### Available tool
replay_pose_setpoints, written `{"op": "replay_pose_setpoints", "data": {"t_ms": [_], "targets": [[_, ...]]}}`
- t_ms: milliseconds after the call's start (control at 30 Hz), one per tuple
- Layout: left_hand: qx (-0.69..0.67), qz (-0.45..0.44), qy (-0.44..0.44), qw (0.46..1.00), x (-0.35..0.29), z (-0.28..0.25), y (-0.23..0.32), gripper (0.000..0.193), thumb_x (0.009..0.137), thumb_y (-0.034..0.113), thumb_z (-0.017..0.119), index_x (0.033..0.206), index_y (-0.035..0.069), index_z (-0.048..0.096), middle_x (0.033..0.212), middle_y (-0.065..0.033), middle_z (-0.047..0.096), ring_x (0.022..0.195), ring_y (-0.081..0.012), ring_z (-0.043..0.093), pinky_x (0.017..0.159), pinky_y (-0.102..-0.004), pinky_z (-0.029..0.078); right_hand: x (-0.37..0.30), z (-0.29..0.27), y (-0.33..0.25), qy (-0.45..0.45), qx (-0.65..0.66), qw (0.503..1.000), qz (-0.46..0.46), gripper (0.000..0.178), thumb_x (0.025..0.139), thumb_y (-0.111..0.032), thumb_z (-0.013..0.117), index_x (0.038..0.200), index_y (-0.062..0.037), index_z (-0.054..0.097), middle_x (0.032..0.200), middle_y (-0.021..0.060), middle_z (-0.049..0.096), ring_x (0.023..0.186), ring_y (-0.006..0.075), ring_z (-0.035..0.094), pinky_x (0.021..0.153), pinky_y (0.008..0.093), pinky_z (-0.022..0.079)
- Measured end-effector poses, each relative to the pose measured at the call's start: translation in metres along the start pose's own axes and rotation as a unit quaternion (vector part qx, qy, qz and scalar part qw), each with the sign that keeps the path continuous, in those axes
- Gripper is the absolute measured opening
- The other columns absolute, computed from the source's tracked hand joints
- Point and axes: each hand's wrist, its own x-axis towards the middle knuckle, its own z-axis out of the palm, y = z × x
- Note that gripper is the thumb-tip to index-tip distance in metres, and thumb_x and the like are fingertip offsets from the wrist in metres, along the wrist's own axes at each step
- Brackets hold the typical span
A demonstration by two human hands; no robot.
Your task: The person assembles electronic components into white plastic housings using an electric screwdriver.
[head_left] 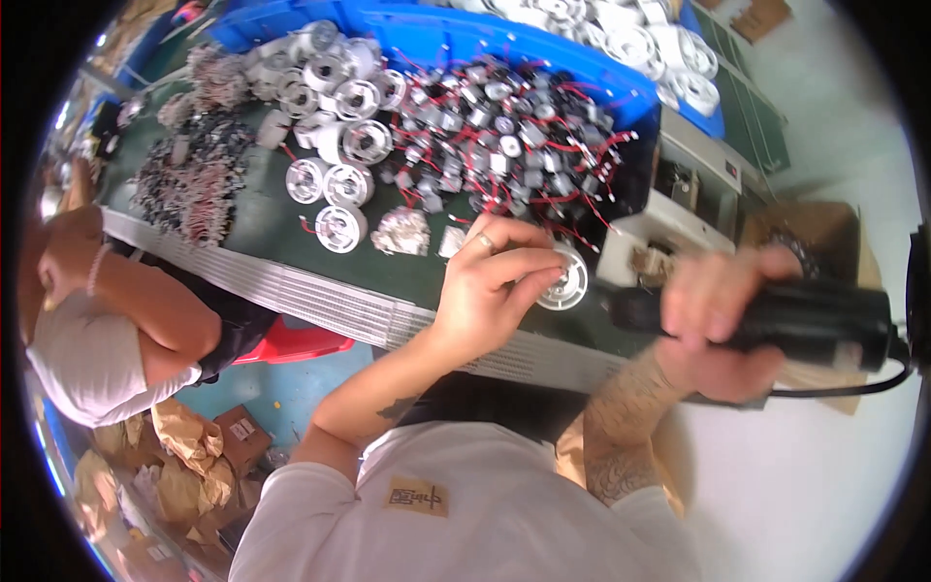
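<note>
White round hsg point(579, 285) sits on green bench point(419, 278), L hand point(492, 291) w/ fingertips nearly together over it (hold unclear), R hand point(706, 303) wrapped round blk pwr tool point(824, 325); ideally, steady hsg & keep tool tip square.

Long dark-green work surface point(267, 211), ribbed pale-metal edging point(320, 292) along near side, red plastic seat point(303, 341), blue floor point(291, 396), crumpled brown paper point(186, 430), brown cardboard box point(242, 436) lower left, smooth whitish expanse point(805, 475) lower right.
</note>
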Motion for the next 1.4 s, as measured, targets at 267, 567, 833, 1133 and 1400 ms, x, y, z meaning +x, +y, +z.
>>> {"op": "replay_pose_setpoints", "data": {"t_ms": [267,567,833,1133,1400], "targets": [[0.353,-0.022,0.26,0.899,0.104,-0.163,-0.05,0.021,0.083,0.023,0.069,0.092,0.004,0.071,0.087,-0.0098,0.069,0.073,-0.0207,0.065,0.069,-0.0306,0.05,-0.021,-0.017,-0.002,0.122,0.031,0.988,0.091,0.066,0.078,-0.036,0.075,0.119,0.004,0.042,0.067,0.004,0.052,0.051,0.0147,0.05,0.044,0.0285,0.041],[0.336,0.132,0.036,0.932,0.22,-0.091,-0.039,0.038,0.079,0.026,0.071,0.11,0.004,0.064,0.103,-0.0127,0.066,0.089,-0.0239,0.065,0.079,-0.0325,0.05,-0.027,-0.022,0.007,0.084,0.024,0.989,0.122,0.061,0.081,-0.033,0.072,0.118,0.006,0.043,0.066,0.0045,0.049,0.049,0.0134,0.047,0.042,0.0271,0.038],[0.539,0.084,0.008,0.838,0.242,-0.01,-0.016,0.048,0.076,0.039,0.07,0.111,0.008,0.06,0.104,-0.0169,0.064,0.098,-0.036,0.061,0.083,-0.0407,0.051,-0.027,-0.03,0.012,0.092,-0.004,0.985,0.149,0.06,0.08,-0.032,0.07,0.118,0.0058,0.042,0.068,0.0045,0.049,0.051,0.0137,0.048,0.044,0.0278,0.039],[0.089,0.093,-0.187,0.974,0.047,-0.018,0.048,0.04,0.066,0.002,0.072,0.103,0.005,0.058,0.118,-0.0163,0.056,0.103,-0.0323,0.059,0.092,-0.0375,0.046,-0.029,-0.038,-0.001,0.082,0.014,0.992,0.094,0.065,0.08,-0.037,0.072,0.12,0.0057,0.043,0.069,0.0032,0.051,0.05,0.0128,0.048,0.042,0.0268,0.039],[0.259,0.027,-0.106,0.96,-0.008,0.017,0.017,0.061,0.071,0.009,0.07,0.128,0.003,0.048,0.119,-0.0202,0.045,0.107,-0.0356,0.046,0.091,-0.0443,0.038,-0.03,-0.033,-0.003,0.075,-0.001,0.992,0.105,0.065,0.081,-0.038,0.071,0.12,0.0057,0.042,0.068,0.0025,0.05,0.051,0.012,0.048,0.043,0.0262,0.039]]}}
